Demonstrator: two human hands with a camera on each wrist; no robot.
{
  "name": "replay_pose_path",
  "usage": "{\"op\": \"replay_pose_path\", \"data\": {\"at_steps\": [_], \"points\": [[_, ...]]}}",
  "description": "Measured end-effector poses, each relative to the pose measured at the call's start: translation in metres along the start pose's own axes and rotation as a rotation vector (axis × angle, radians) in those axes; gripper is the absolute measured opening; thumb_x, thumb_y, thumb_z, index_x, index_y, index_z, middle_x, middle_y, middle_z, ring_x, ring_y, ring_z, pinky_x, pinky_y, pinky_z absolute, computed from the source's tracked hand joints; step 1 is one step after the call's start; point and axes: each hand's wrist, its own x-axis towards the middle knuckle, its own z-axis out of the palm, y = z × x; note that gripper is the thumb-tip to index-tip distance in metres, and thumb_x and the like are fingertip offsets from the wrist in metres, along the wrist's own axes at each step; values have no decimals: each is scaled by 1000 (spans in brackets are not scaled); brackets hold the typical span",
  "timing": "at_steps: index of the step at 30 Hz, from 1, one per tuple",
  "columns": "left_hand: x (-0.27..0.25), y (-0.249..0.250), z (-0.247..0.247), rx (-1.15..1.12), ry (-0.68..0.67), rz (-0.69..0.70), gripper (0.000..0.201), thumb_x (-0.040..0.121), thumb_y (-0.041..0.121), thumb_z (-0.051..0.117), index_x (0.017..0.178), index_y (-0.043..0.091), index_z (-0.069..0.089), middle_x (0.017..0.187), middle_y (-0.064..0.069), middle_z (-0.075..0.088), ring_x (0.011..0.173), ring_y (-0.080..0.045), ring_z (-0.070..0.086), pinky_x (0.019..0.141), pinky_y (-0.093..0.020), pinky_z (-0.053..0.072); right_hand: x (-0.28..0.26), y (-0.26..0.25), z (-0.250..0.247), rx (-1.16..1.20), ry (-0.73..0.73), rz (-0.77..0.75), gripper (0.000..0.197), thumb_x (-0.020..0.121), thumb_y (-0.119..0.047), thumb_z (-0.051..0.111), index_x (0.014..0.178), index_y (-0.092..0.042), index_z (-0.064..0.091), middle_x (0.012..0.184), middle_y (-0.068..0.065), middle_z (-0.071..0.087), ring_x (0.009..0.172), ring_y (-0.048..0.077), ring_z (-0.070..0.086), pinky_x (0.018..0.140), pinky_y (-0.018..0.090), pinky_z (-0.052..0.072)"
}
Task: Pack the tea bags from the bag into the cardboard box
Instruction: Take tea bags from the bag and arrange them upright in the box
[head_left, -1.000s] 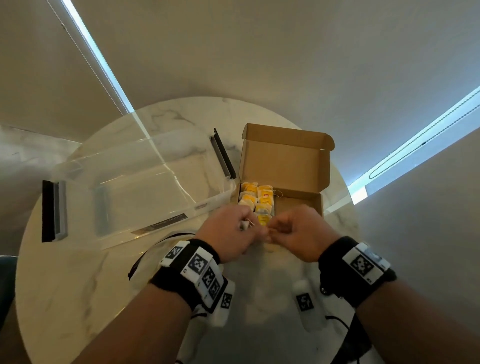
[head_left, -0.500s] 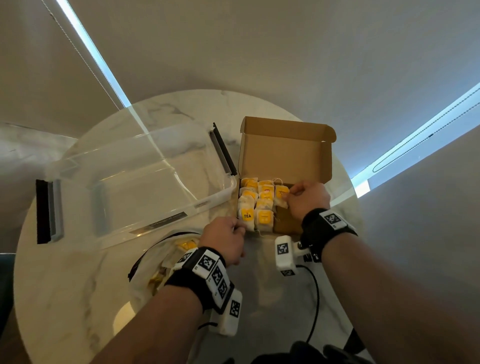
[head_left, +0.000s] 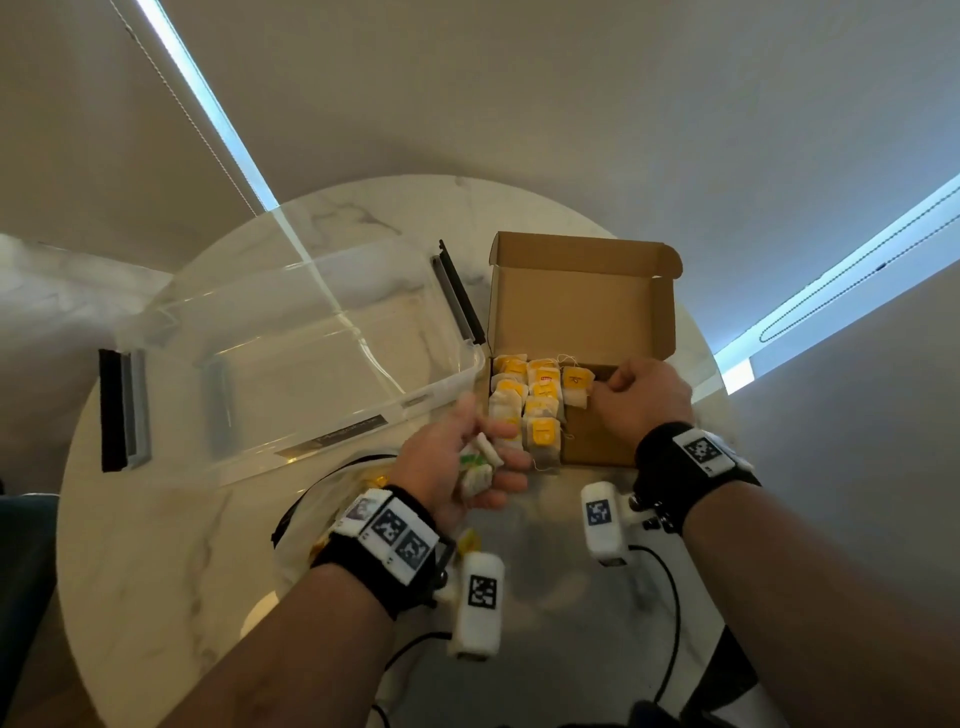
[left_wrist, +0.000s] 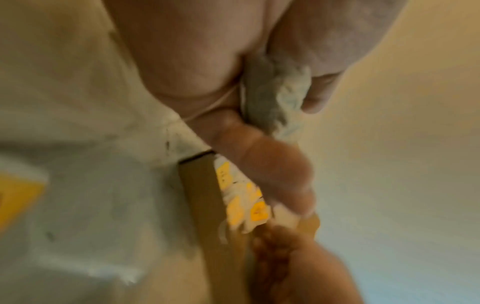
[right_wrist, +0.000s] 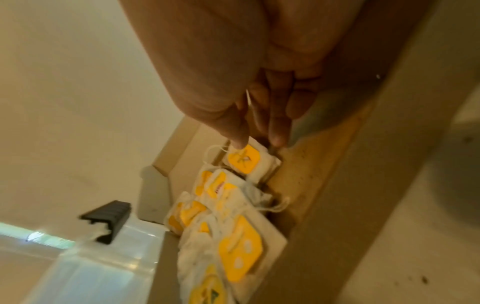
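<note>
Big round marble bench under it all, and on its left the clear plastic tub with black latches. Beside the tub sits the cardboard box, lid flapped up, its left side lined with yellow-tagged tea bags in two columns, its right side bare cardboard.

The bag lies near the bench edge, under the left wrist, a few yellow tags showing through it.

Right hand is down inside the box, thumb and fingertips on the first tea bag of the third column; a string runs up between the fingers. Whether that grip is pinching or only pressing, the blur won't settle.

Left hand waits just short of the box, fingers curled round a small clutch of green-tagged tea bags.

To do this well: seat the tea bag flat, flush against its neighbours, tuck the string in, then feed one at a time from the left.

Writing? One tag carries a small red mark, the rest are dark scribbles. Nothing readable.
</note>
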Motion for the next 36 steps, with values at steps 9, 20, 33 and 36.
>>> {"op": "replay_pose_path", "data": {"at_steps": [9,20,33,36], "points": [[-15,16,13,-180,-286,-31,78,88,72,30,127,11,58,101,-15,69,67,-28,70,45,-29,52,-67,-42,-37,15,-346,-585,19,85,-39,73,102,-31,71,88,-15,66,78,3,62,68,19,50],[-27,9,15,-1,-186,17,55,99,58,36,116,14,63,105,-18,73,81,-34,72,52,-28,54,-76,-33,-30,406,-385,-347,8,86,-13,76,82,-9,70,75,4,75,68,19,72,64,28,60],[-28,7,11,564,-88,377,22,88,3,70,108,7,63,75,-8,70,60,-14,67,51,-26,56,-82,-17,-30,442,-506,-309,10,91,-18,71,99,-15,76,70,-9,71,60,0,61,60,15,49],[-29,6,13,463,-58,362,19,90,4,68,107,4,60,73,-8,71,59,-17,68,51,-27,56,-80,-14,-34,436,-502,-295,8,91,-16,70,90,-11,76,58,-10,65,50,0,54,54,16,45]]}}
